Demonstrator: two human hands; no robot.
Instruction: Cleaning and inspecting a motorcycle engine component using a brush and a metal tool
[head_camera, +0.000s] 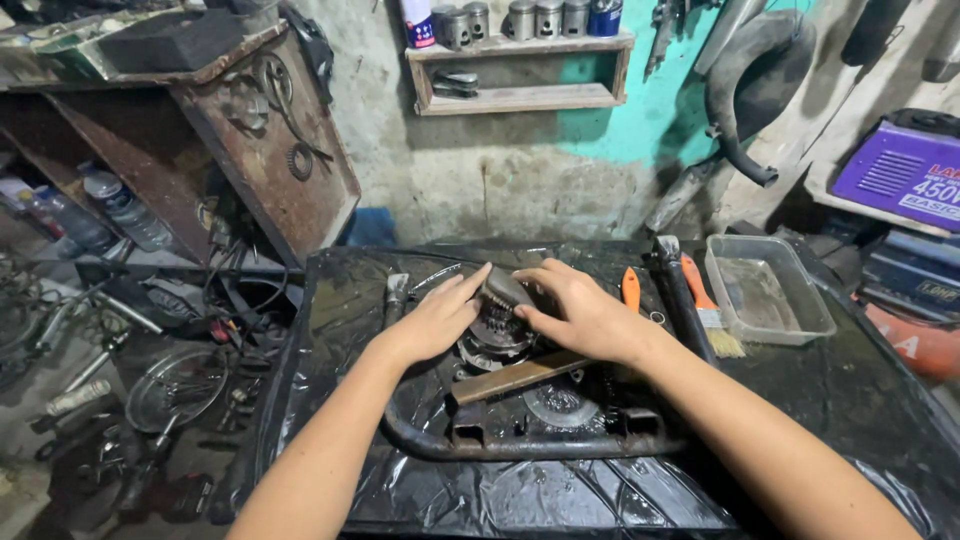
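Observation:
Both my hands rest on a round, greasy clutch-like metal assembly (495, 340) in the middle of a table covered with black plastic sheet (560, 495). My left hand (437, 318) presses its left side with fingers laid flat. My right hand (583, 312) cups its top and right side, fingers curled over a dark part (505, 290). A flat metal bar (515, 377) lies just in front of the assembly. A round toothed disc (560, 405) sits below the bar, inside a bent black tubular frame (520, 445).
A clear plastic tray (768, 290) stands at the table's right, with an orange-handled brush (708, 305) and an orange-handled tool (631, 288) beside it. A rusty workbench (270, 140) and cluttered floor lie left. A wall shelf (520, 70) holds cans. A purple machine (900, 175) sits far right.

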